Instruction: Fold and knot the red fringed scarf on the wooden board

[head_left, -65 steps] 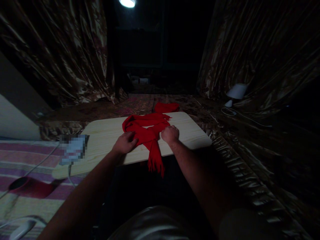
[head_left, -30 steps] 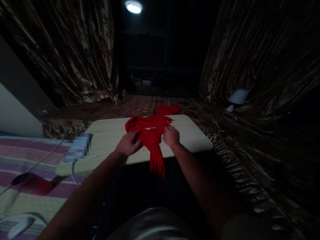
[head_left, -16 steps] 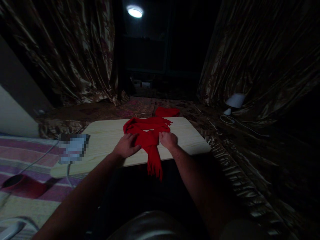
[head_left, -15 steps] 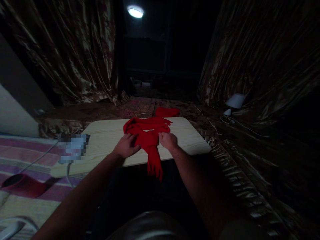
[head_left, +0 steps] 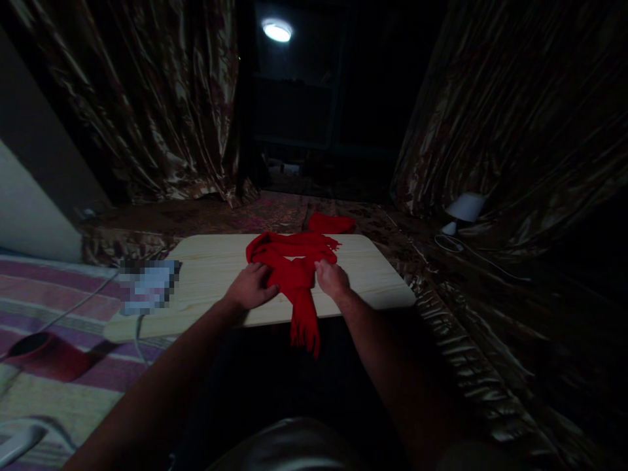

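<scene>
Red scarf [head_left: 293, 271]: crossed loop on wooden board [head_left: 216, 275], between both hands' fingers; fringed tail hangs over the near edge.
Left hand [head_left: 252, 289]: fingers spread flat, pressing the scarf.
Right hand [head_left: 332, 280]: fingers bent on the scarf, grip indiscernible in the dark.
Red cup [head_left: 42, 353]: far left of the left fingers, contents unreadable.

Single head-worn view, angled forward and down, close over the wooden board [head_left: 220, 275] at mid-frame, curtains [head_left: 161, 98] beyond

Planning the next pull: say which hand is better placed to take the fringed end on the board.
Probably the right hand: it rests beside that fringed end; the left hand lies beyond the scarf's knot.
</scene>
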Demonstrator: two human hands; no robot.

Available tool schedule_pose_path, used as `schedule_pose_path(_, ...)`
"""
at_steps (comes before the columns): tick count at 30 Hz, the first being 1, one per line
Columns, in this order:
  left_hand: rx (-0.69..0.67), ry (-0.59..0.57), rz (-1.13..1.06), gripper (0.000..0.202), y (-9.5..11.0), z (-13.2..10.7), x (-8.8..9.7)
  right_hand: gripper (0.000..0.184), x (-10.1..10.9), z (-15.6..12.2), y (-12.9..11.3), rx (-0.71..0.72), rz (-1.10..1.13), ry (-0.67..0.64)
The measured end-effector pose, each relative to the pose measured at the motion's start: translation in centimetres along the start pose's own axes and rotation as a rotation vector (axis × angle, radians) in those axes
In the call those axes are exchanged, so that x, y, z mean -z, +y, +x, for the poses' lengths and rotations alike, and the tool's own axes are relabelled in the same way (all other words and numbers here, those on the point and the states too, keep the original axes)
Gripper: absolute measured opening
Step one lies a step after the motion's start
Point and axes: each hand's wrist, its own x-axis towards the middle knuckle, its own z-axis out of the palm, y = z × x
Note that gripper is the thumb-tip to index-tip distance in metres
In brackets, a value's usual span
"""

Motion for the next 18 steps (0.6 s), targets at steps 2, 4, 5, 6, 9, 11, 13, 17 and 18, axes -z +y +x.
schedule_pose_path(2, 0.001, -0.006, 0.006, 0.046, 0.0, 0.0, 0.1, 0.043, -0.1, -0.1, 0.0, 0.022, 0.064, 0.039)
schedule_pose_path(4, 0.007, -0.01, 0.002, 0.045, 0.1, 0.0, 0.2, 0.038, -0.2, -0.3, 0.0, 0.072, 0.157, 0.068)
schedule_pose_path(5, 0.009, -0.009, -0.007, 0.045, 0.1, 0.0, 0.2, 0.034, -0.2, -0.4, -0.1, 0.119, 0.212, 0.069)
schedule_pose_path(6, 0.01, -0.006, -0.019, 0.043, 0.1, 0.0, 0.3, 0.032, -0.2, -0.5, -0.3, 0.18, 0.27, 0.058)
schedule_pose_path(9, -0.01, -0.005, -0.065, 0.039, 0.0, 0.0, 0.4, 0.067, -0.4, -0.4, -0.8, 0.341, 0.392, -0.051)
schedule_pose_path(11, -0.022, -0.009, -0.099, 0.038, -0.1, 0.1, 0.5, 0.095, -0.7, 0.0, -1.2, 0.371, 0.416, -0.15)
schedule_pose_path(13, -0.011, -0.008, -0.131, 0.039, -0.2, 0.2, 0.5, 0.105, -0.9, 0.5, -1.4, 0.366, 0.419, -0.214)
schedule_pose_path(17, 0.048, -0.015, -0.179, 0.043, -0.7, 0.3, 0.3, 0.077, -1.2, 0.5, -1.5, 0.347, 0.471, -0.253)
schedule_pose_path(18, 0.067, -0.014, -0.194, 0.044, -0.8, 0.3, 0.2, 0.067, -1.3, 0.2, -1.4, 0.329, 0.497, -0.259)
